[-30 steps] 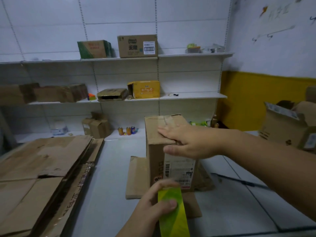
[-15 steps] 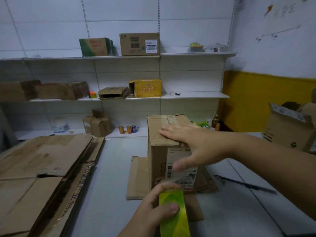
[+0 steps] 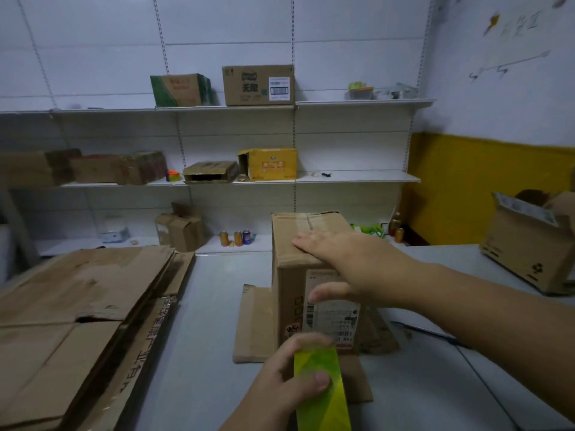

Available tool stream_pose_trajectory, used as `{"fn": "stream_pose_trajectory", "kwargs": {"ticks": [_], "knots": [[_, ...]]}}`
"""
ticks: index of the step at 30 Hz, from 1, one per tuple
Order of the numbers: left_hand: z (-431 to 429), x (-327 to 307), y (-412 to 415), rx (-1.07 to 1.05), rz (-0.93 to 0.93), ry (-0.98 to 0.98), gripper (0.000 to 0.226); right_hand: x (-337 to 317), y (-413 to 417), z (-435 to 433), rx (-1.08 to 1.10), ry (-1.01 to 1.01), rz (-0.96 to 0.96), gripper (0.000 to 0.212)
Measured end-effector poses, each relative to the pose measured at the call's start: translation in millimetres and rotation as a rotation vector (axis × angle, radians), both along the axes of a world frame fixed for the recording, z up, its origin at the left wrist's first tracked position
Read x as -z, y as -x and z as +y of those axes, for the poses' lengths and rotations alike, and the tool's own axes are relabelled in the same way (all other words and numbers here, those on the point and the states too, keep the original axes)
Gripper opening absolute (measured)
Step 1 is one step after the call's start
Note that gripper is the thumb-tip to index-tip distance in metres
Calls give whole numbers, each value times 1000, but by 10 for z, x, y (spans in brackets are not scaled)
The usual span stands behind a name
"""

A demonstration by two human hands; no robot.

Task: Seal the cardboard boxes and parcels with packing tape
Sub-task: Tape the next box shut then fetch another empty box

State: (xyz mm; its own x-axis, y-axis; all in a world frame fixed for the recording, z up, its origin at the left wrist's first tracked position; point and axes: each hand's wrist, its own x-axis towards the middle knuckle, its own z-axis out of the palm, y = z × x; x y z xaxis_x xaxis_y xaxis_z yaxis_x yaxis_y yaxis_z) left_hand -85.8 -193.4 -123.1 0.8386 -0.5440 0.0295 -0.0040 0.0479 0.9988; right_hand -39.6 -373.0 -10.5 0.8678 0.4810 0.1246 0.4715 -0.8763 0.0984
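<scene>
A tall brown cardboard box [image 3: 289, 293] stands upright on the white table, with a white shipping label on its near face and tape along its top seam. My right hand [image 3: 345, 262] lies flat on the box's top near edge, fingers straight, thumb hanging down over the label. Low in the middle, my left hand [image 3: 289, 377] grips a yellow-green roll of packing tape [image 3: 320, 387], held just in front of the box's lower near face. The tape roll's lower part runs out of frame.
Flattened cardboard [image 3: 74, 309] is stacked on the table's left. A flat cardboard sheet [image 3: 252, 325] lies under the box. An open carton [image 3: 529, 247] stands at the right. A dark cable [image 3: 435, 334] crosses the table. Wall shelves behind hold several boxes and cans [image 3: 236, 237].
My right hand slid along the box top, and its thumb dropped over the label. The tape roll in my left hand stayed close to the box's lower face.
</scene>
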Motion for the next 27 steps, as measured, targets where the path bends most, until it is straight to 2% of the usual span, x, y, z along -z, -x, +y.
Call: {"fn": "stream_pose_trajectory", "kwargs": {"ticks": [2,3,4,6,7,9,12,14,15,17,19,21,27], "knots": [[-7,-11,21,-7,8,11,54,-58,25,-41,-13,-195,69,88],[-9,-18,35,-11,17,25,53,-73,62,-71,-30,-329,12,86],[-7,-15,53,-22,26,44,52,-61,124,-101,-62,-456,-122,76],[0,-32,99,-45,45,110,54,22,350,-166,-166,-680,-449,40],[-9,-48,118,-52,56,151,56,115,494,-184,-204,-769,-510,25],[-58,-66,139,-68,81,240,63,368,767,-180,-178,-862,-371,14],[-169,-89,151,-162,120,409,76,714,895,-128,-27,-831,133,43],[-238,-116,215,-172,141,472,73,802,848,-73,8,-949,374,54],[-244,-122,256,-175,141,472,67,800,821,-45,3,-1009,395,51],[-213,-129,310,-235,129,416,50,752,785,-13,0,-976,342,32],[-133,-156,306,-240,139,349,53,707,774,-3,-21,-906,365,22],[-72,-195,305,-215,182,328,61,657,776,-14,-26,-850,411,19],[-19,-280,290,-307,148,297,36,576,814,23,-93,-718,464,31]]}}
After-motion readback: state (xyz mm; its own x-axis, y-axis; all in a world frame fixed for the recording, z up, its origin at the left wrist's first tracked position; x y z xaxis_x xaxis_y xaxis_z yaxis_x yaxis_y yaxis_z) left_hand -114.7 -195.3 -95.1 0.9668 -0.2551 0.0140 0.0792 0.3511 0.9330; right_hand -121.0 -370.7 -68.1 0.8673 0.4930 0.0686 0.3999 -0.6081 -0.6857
